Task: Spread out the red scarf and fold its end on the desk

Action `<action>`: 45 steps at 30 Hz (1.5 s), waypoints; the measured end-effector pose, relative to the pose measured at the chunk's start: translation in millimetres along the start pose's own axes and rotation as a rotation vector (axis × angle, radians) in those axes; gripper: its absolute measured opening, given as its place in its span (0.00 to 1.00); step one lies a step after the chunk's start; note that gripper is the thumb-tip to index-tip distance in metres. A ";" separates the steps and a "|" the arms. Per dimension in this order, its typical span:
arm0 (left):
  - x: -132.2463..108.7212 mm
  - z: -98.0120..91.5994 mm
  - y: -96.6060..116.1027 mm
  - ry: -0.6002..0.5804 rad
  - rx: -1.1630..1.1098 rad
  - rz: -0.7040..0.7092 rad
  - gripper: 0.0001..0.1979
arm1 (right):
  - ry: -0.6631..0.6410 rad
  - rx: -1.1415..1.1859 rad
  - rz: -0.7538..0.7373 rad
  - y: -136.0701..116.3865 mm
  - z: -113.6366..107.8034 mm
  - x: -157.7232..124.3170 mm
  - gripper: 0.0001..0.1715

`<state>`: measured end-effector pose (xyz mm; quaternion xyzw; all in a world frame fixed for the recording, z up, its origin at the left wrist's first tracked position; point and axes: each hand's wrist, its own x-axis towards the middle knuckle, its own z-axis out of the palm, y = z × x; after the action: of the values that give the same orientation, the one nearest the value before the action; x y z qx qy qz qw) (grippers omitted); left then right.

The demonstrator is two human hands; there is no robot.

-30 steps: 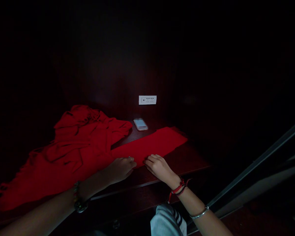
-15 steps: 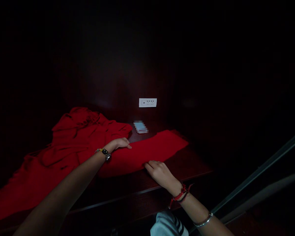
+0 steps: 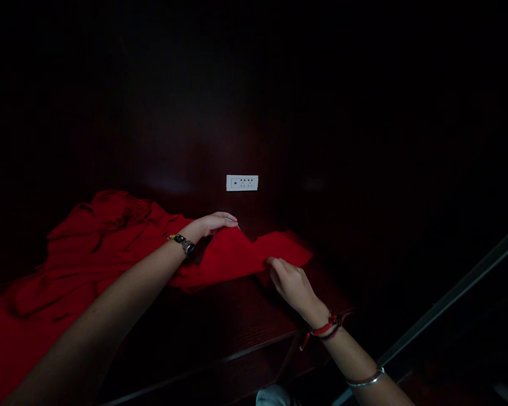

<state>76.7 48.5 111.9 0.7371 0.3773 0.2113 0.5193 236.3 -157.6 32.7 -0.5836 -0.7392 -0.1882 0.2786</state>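
Observation:
A long red fringed scarf (image 3: 231, 252) lies across a dark wooden shelf (image 3: 220, 321), bunched in loose folds on the left and flatter on the right. My left hand (image 3: 215, 223) pinches its far edge, raised a little off the shelf. At the near edge, my right hand (image 3: 293, 283) grips the cloth between thumb and fingers. Between both hands the fabric is stretched and lifted, while its right end (image 3: 284, 246) rests flat. The pale flat object behind the scarf is now mostly hidden by the cloth and my left hand.
A white wall socket (image 3: 242, 182) sits on the dark back panel above the scarf. To the right, a pale straight edge (image 3: 452, 296) slants upward. A bit of light, pale cloth (image 3: 272, 396) shows at the bottom. Much of the surroundings is too dark to make out.
Both hands have taken hold of the scarf and raised its middle part. My left hand has moved up and away; my right hand has shifted right and slightly up. The view has turned slightly.

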 end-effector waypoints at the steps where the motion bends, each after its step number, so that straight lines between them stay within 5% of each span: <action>1: 9.8 5.6 5.7 -0.003 -0.019 0.017 0.12 | 0.011 0.052 0.034 9.7 -3.1 3.2 0.14; 8: 78.0 45.5 25.3 0.051 0.056 0.103 0.15 | 0.072 0.277 0.218 72.7 -9.9 17.9 0.12; 15: 135.6 82.8 29.3 0.060 0.087 0.116 0.16 | 0.122 0.195 0.371 114.8 11.7 10.2 0.11; 21: 169.4 108.7 34.1 0.070 0.055 0.125 0.16 | 0.190 0.053 0.447 138.6 9.3 9.6 0.13; 33: 188.1 122.2 37.2 0.018 -0.097 0.147 0.21 | 0.439 0.082 0.456 161.3 4.8 22.6 0.12; 45: 184.2 126.3 42.1 -0.001 -0.138 0.161 0.25 | 0.445 0.124 0.536 160.4 3.5 23.6 0.11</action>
<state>295.0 107.4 89.2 0.7276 0.3011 0.2775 0.5504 387.0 -97.8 37.4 -0.6836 -0.4910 -0.1856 0.5071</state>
